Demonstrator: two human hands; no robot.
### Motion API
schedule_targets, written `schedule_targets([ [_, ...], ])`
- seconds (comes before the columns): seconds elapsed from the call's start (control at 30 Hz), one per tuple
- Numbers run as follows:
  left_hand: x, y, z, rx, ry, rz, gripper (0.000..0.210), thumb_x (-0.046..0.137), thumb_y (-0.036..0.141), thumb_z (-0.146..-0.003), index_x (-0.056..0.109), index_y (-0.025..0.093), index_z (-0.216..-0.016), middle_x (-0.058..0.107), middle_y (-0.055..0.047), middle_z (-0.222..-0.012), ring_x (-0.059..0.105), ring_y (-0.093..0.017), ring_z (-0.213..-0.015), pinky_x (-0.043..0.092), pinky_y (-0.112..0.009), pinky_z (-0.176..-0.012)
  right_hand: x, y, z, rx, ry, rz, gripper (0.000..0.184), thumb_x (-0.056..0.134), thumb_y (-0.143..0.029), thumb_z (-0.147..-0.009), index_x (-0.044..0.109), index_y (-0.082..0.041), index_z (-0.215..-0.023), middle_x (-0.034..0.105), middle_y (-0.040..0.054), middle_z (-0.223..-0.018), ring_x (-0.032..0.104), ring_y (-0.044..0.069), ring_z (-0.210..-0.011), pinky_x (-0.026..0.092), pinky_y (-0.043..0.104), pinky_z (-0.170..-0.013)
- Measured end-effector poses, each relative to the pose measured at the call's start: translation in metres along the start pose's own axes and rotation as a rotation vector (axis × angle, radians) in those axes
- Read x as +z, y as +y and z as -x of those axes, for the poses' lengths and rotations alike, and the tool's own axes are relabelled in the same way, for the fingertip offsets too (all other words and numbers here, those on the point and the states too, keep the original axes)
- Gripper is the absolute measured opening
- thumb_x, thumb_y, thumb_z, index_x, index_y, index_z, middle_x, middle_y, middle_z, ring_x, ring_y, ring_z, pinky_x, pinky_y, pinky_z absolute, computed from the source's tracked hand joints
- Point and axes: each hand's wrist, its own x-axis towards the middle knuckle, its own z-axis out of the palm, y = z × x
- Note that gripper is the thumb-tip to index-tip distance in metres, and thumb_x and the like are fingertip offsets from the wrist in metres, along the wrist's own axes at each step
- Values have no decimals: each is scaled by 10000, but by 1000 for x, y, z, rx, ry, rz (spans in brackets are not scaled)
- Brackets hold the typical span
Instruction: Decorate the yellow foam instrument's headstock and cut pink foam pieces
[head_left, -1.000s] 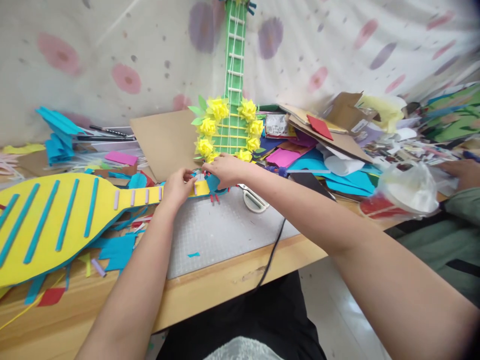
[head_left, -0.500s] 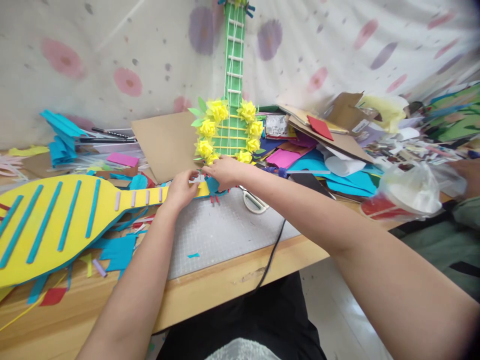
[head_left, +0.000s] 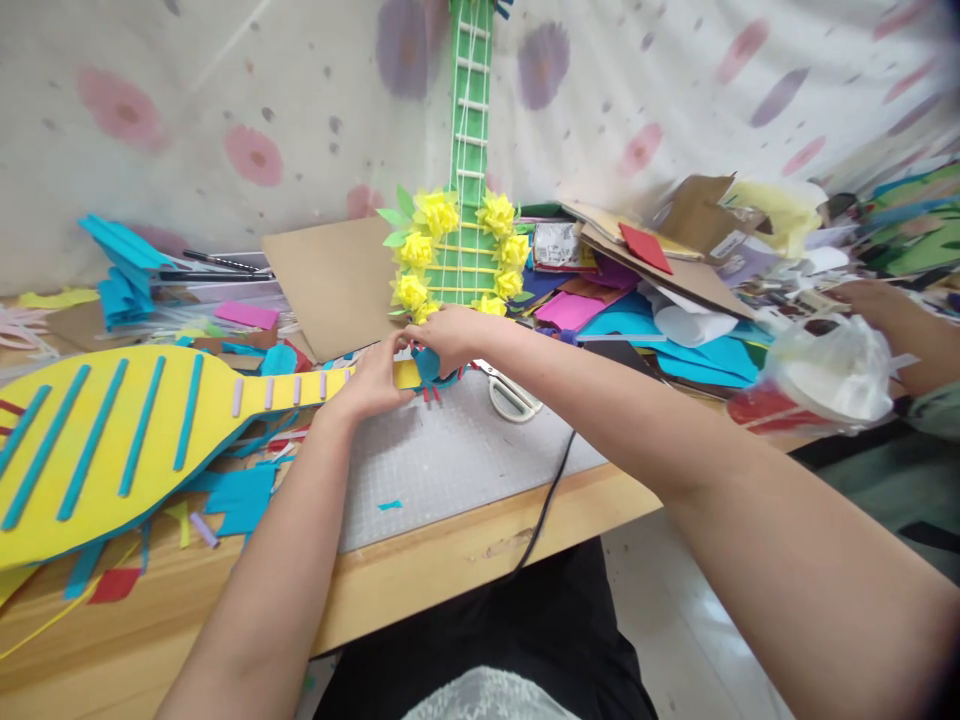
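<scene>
Guitar (head_left: 216,400) lies sideways, neck (head_left: 310,388) pointing right, 2 hands (head_left: 373,378) (head_left: 451,337) grasping the neck's end.

Left hand (head_left: 373,381) now closer to right hand (head_left: 451,336)

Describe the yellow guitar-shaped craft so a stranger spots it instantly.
Start at the wooden table and find its gray cutting mat. Look left to the guitar-shaped craft, a wide, rounded body whose narrow neck reaches right to the person's left hand and right hand. Slanted blue strips across its yellow face distinguish it from the upright green guitar edged with yellow flowers.
</scene>
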Motion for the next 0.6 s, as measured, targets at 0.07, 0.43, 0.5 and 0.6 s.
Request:
schedule_targets([
  [0.07, 2, -3, 0, -22, 3, -43, 895, 701, 259, -564, 296, 149, -1354, 558, -134, -1217, 537, -294, -1110, 413, -415, -939, 0, 0, 1, 3, 8, -7, 693, 696, -321, -631, 450, -193, -1267, 660, 89, -1004, 614, 251, -883, 389, 314, -729],
  [0.43, 2, 1, 0, -88, -30, 3, 799, 700, 213, -601, 341, 226, -1315, 603, -76, -1176, 560, -257, -1093, 426, -378, -911, -4, -2, 4, 11, -23, -34, 598, 661, -298, -669, 476, -173, -1223, 658, 96, -996, 609, 241, -888, 378, 315, -742],
  [0.5, 3, 1, 0, -78, -21, 3, 784, 695, 202, -600, 353, 214, -1305, 605, -80, -1172, 567, -253, -1080, 431, -372, -907, -3, -3, 3, 14, -28, -34, 604, 665, -287, -666, 475, -174, -1228, 658, 95, -995, 609, 243, -891, 380, 317, -741],
  [0.6, 5, -1, -1, -54, -6, 1, 774, 688, 207, -600, 361, 194, -1301, 613, -89, -1157, 577, -259, -1059, 440, -373, -893, -5, -5, 2, 24, -32, -53, 601, 674, -283, -661, 484, -168, -1220, 655, 102, -995, 612, 257, -894, 393, 328, -745],
])
